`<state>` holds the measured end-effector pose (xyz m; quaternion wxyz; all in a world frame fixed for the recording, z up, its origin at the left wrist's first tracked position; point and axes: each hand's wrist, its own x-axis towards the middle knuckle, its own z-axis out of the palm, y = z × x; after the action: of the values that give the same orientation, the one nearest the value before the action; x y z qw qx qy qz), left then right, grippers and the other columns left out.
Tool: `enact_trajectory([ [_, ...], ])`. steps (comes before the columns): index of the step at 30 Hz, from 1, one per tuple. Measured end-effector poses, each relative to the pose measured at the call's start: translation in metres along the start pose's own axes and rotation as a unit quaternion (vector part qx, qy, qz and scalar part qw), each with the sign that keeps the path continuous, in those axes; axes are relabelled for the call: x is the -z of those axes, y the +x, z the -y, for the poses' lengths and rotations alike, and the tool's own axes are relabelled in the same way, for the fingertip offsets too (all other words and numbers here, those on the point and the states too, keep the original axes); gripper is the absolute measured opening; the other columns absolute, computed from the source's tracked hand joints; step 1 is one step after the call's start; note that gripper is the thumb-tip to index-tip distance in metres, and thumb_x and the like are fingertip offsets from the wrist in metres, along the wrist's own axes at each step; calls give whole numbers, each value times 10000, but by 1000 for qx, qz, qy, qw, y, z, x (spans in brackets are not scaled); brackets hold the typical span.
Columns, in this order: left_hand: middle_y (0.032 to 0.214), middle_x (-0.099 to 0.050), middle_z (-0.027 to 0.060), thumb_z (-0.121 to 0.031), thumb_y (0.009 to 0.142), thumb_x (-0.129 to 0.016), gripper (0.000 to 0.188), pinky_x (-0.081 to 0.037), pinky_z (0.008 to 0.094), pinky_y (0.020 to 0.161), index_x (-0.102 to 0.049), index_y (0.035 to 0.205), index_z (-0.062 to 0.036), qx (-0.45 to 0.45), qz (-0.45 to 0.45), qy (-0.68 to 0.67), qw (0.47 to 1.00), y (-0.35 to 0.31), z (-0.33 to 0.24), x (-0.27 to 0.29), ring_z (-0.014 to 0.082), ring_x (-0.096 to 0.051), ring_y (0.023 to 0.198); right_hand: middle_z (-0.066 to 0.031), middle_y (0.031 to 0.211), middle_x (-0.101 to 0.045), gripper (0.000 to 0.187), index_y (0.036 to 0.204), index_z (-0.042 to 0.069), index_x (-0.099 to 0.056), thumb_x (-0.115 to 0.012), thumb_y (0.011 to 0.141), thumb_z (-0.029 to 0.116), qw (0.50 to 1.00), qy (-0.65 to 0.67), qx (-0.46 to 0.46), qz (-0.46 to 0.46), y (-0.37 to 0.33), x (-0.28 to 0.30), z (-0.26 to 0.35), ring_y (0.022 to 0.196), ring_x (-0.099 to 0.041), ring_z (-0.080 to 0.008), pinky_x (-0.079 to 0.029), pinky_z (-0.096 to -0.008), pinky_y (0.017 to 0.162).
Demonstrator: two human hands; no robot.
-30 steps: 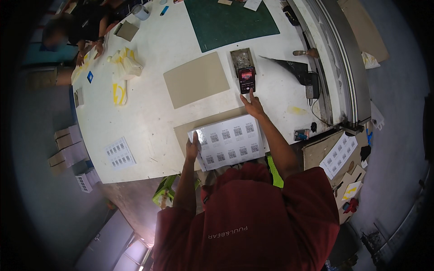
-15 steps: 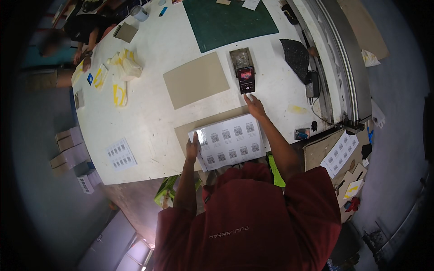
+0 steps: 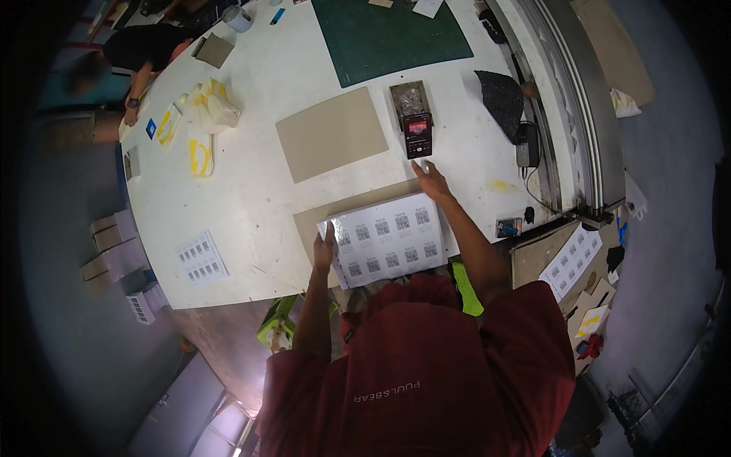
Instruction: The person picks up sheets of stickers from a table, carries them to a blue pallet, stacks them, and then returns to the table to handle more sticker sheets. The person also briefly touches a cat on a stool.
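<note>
white printed sheets (image 3: 390, 238) overlap a beige board (image 3: 307, 227) at the bench's (image 3: 251, 251) near edge, the left grip (image 3: 324, 247) pinching their left side. the right grip (image 3: 432, 183), fingers spread, sits just below the phone (image 3: 419, 137), whose lower edge a fingertip covered a second ago; the black piece (image 3: 500, 103) farther right now looks rounded, not pointed.
</note>
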<state>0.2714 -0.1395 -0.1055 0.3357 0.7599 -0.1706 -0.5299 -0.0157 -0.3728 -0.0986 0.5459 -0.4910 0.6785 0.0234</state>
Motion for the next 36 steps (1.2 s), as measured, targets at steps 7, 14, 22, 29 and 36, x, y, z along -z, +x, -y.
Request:
enact_trajectory([
  [7, 1056, -610, 101, -769, 868, -320, 834, -436, 309, 761, -532, 1256, -62, 122, 10, -237, 964, 17, 0, 25, 167, -556, 945, -181, 1075, -661, 663, 1145, -52, -621, -634, 817, 524, 972, 202, -117, -12, 18, -17, -64, 971, -636, -279, -480, -356, 872],
  [14, 446, -372, -76, -488, 945, -477, 454, -212, 249, 344, -496, 600, -194, 85, -19, -264, 961, 48, 22, 10, 87, -304, 329, -154, 882, -679, 350, 936, -52, -678, -627, 808, 270, 960, 263, -89, 31, 0, -13, -52, 786, -659, -235, -516, -353, 725],
  [22, 835, -628, 39, -367, 941, -416, 410, -480, 274, 682, -603, 1077, -29, 52, 48, -287, 955, 28, 0, 11, 139, -596, 735, -106, 744, -604, 237, 819, -6, -616, -567, 811, 226, 919, 381, -97, 18, -9, -21, -64, 641, -604, -224, -499, -371, 576],
  [29, 974, -651, 74, -354, 925, -437, 430, -481, 331, 863, -581, 1141, -11, 26, 90, -312, 945, -2, -16, 0, 195, -622, 923, -116, 934, -575, 244, 917, 11, -583, -579, 786, 216, 929, 368, -23, -2, -51, -8, -83, 880, -552, -215, -451, -339, 806],
  [36, 1054, -655, 99, -370, 961, -428, 442, -456, 349, 915, -590, 1136, 3, 6, 140, -327, 935, -2, 2, 13, 208, -612, 1002, -122, 964, -583, 402, 1051, 17, -571, -593, 826, 350, 892, 448, 47, 38, -38, -12, -135, 906, -572, -231, -459, -354, 839],
])
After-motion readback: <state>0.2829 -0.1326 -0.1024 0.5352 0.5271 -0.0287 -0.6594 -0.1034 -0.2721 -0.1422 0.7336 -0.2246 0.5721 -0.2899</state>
